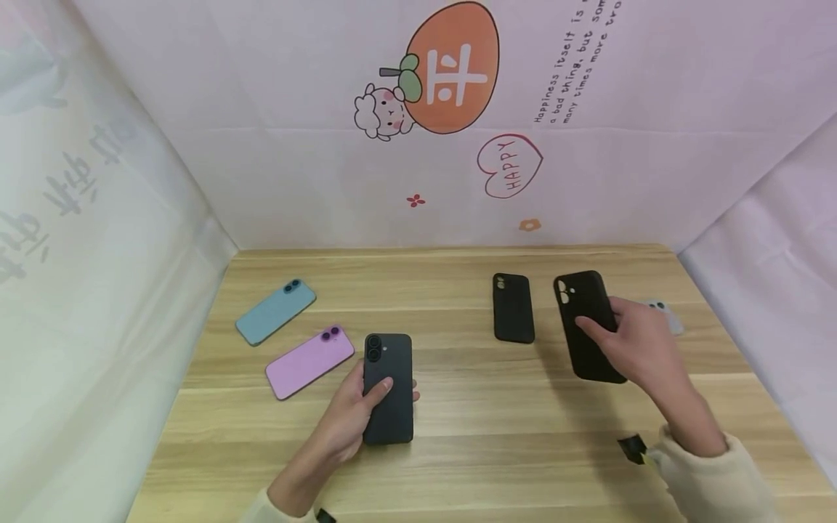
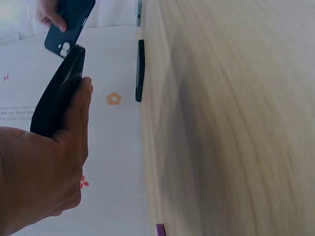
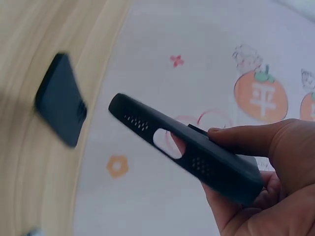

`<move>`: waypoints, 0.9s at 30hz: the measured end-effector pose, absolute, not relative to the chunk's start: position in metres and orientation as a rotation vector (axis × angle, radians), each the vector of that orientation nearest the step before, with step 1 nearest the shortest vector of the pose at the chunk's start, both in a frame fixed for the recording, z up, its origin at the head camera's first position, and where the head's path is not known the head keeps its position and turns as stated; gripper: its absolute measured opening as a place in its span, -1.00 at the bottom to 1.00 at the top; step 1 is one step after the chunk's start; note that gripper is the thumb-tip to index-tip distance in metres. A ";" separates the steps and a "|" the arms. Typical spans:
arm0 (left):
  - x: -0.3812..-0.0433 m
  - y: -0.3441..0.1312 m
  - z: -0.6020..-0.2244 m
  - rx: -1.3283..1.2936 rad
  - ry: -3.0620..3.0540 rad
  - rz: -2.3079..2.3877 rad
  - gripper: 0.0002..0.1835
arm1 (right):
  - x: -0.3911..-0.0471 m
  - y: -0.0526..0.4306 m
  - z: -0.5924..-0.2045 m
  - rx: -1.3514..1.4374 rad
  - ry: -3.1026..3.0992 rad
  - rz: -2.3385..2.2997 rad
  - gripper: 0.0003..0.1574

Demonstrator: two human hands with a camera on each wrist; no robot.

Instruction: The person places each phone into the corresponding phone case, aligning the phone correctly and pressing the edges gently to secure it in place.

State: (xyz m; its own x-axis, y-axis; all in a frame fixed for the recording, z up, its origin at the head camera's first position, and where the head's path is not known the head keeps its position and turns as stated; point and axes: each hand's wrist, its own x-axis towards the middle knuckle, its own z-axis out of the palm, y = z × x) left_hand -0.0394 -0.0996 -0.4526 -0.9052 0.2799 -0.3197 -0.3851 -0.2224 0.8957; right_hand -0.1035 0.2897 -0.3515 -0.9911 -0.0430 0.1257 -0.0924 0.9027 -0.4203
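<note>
My left hand (image 1: 349,407) grips a dark smartphone (image 1: 395,363), its thumb lying across the back and its camera lenses toward the top left. In the left wrist view that smartphone (image 2: 58,93) is seen edge-on, raised above the table. My right hand (image 1: 644,341) holds a black phone case (image 1: 586,349) by its right side, thumb on the back. Wall shows through the camera cutout in the left wrist view, and the right wrist view shows the port opening in the case's end (image 3: 167,142). A second black phone case (image 1: 514,312) lies on the table left of the right hand.
A light blue phone (image 1: 275,312) and a pink phone (image 1: 309,365) lie at the left of the wooden table (image 1: 484,465). Partly behind my right hand is a pale phone (image 1: 670,318). White printed cloth (image 1: 314,174) walls the back and both sides.
</note>
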 end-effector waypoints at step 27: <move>-0.049 -0.064 -0.450 -0.099 1.453 2.214 -0.46 | -0.110 0.166 -0.355 0.316 -2.871 1.257 -0.70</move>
State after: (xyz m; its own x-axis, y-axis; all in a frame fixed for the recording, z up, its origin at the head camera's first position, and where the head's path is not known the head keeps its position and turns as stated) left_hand -0.0493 -0.0642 -0.4498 -0.8790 0.3561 -0.3172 -0.4328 -0.3162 0.8442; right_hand -0.1095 0.1663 -0.3550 -0.9799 -0.1861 0.0724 -0.1795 0.6614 -0.7282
